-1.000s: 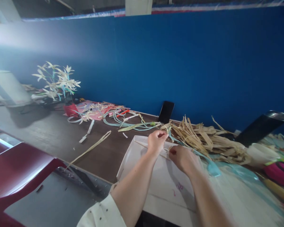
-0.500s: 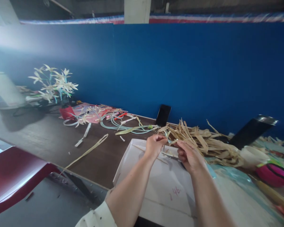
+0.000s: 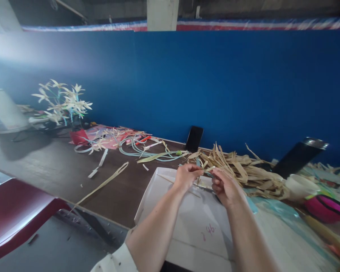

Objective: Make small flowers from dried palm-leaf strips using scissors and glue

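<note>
My left hand point(image 3: 188, 176) pinches one end of a small pale dried-leaf strip point(image 3: 209, 169). Thumb and forefinger of my right hand point(image 3: 225, 185) close on its other side, so the strip spans the short gap between the hands. Thin bits hang below the fingers, too small to make out. Both hands are over the far end of a white cardboard box lid point(image 3: 184, 226), which has red writing on it. On the lid lie a thin wooden stick point(image 3: 166, 177) and a shiny thing partly hidden by my hands. Behind them spreads a heap of dried leaves point(image 3: 229, 162).
A phone point(image 3: 194, 138) leans on the blue partition. Light-blue cords point(image 3: 133, 151), a split leaf strip point(image 3: 104, 183) and a pot of pale flowers point(image 3: 69, 102) are to the left. A black flask point(image 3: 299, 156), white cup point(image 3: 302, 187) and pink pouch point(image 3: 325, 207) are at right.
My left hand has shifted slightly right and down, nearer the right hand, with fingers still pinched. The strip sits at a slightly different angle. The camera view has moved a little.
</note>
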### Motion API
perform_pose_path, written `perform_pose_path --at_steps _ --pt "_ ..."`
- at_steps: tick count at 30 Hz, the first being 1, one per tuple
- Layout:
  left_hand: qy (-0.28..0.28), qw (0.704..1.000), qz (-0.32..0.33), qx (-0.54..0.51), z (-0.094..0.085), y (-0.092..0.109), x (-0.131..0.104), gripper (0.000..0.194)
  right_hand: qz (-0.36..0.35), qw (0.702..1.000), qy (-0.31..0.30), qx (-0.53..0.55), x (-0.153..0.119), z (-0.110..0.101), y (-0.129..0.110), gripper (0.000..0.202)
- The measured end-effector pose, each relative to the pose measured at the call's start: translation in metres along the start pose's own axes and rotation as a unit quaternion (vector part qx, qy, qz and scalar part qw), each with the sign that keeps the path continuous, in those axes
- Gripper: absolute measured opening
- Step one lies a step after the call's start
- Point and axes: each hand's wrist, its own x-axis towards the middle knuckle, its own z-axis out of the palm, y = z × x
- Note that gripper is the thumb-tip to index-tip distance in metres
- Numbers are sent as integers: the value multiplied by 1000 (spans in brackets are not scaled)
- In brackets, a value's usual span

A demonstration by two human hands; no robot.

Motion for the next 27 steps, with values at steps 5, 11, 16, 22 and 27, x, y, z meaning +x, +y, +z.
perform_pose_path --at_steps 5,11,16,22,27 --pt "-9 1000 -3 12 0 0 0 25 4 1000 -10 2 1 0 3 23" --pt "-16 1000 -17 6 2 4 -2 23 33 998 -29 35 2 1 1 21" --pt "-17 999 1 38 2 8 -5 18 27 999 -30 29 2 0 2 23" --pt "-4 996 17 83 2 5 -4 18 14 999 -35 -2 -2 2 3 25" --pt "5 997 10 77 1 3 -2 23 -5 998 -24 -55 -5 7 3 30"
